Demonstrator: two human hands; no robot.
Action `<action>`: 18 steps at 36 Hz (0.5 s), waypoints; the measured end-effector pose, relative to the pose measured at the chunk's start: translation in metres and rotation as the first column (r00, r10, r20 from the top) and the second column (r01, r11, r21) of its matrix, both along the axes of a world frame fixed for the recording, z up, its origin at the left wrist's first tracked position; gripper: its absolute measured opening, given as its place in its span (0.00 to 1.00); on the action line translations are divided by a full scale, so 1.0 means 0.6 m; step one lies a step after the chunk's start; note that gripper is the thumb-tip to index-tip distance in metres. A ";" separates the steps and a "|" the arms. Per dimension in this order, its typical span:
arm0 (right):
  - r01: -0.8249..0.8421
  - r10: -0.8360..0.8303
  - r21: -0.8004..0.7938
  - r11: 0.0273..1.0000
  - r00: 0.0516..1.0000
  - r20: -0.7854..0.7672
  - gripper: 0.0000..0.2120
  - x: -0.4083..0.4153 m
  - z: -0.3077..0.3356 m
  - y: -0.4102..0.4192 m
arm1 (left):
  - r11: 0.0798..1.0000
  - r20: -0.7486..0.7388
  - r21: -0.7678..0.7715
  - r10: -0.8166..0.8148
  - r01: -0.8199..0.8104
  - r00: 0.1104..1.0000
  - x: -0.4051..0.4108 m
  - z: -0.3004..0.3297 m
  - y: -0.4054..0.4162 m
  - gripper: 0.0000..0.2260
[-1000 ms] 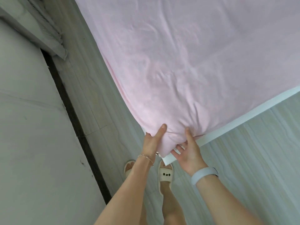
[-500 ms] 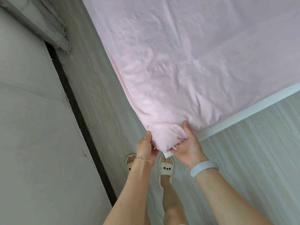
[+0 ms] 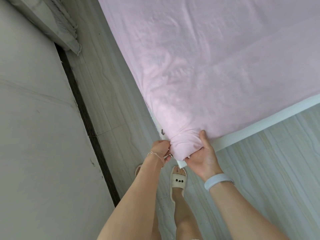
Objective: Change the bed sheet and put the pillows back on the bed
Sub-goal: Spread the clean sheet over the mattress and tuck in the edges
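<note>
A pale pink bed sheet (image 3: pixel 216 66) covers the mattress and fills the upper right of the head view. Its near corner (image 3: pixel 186 144) is wrapped over the corner of the white bed frame (image 3: pixel 259 122). My left hand (image 3: pixel 161 148) pinches the sheet's edge on the left side of that corner. My right hand (image 3: pixel 202 155), with a light blue wristband, cups the corner from the right, thumb on top and fingers under the fabric. A patterned strip of the mattress (image 3: pixel 161 131) shows just left of the corner. No pillows are in view.
A grey wall (image 3: pixel 34 135) with a dark skirting strip (image 3: pixel 90 127) runs along the left, leaving a narrow aisle of pale wood floor (image 3: pixel 110 101). Grey fringed fabric (image 3: pixel 65 30) hangs at the upper left. My slippered feet (image 3: pixel 178 181) stand below the corner.
Both hands have drawn the sheet's corner down and tighter around the bed corner. My left thumb has come off the top and now pinches at the side. Wrinkles near the corner have flattened.
</note>
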State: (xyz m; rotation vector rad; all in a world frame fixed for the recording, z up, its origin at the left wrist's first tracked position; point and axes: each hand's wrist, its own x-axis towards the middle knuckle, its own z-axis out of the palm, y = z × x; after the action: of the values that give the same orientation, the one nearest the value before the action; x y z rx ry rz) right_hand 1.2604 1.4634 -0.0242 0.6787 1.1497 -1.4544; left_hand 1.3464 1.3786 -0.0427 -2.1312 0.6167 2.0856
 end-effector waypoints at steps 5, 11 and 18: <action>-0.026 0.027 0.056 0.998 0.999 -0.021 0.13 -0.004 -0.005 0.006 | 0.925 0.052 -0.376 0.088 -0.062 0.995 0.026 -0.015 0.010 0.09; -0.032 0.032 0.108 0.994 0.999 0.002 0.13 0.003 -0.007 0.000 | 0.956 -0.364 -0.147 0.188 -0.256 0.912 0.023 -0.001 0.034 0.17; -0.133 0.149 0.163 0.978 0.985 -0.091 0.13 -0.008 0.000 0.011 | 0.950 -0.361 -0.285 0.016 -0.126 0.932 -0.014 0.006 0.034 0.26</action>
State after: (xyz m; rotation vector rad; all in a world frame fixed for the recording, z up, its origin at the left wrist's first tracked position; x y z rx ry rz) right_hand 1.2555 1.4699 -0.0242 0.6221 1.3754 -1.3011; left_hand 1.3382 1.3988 -0.0389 -1.9454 0.9704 2.5955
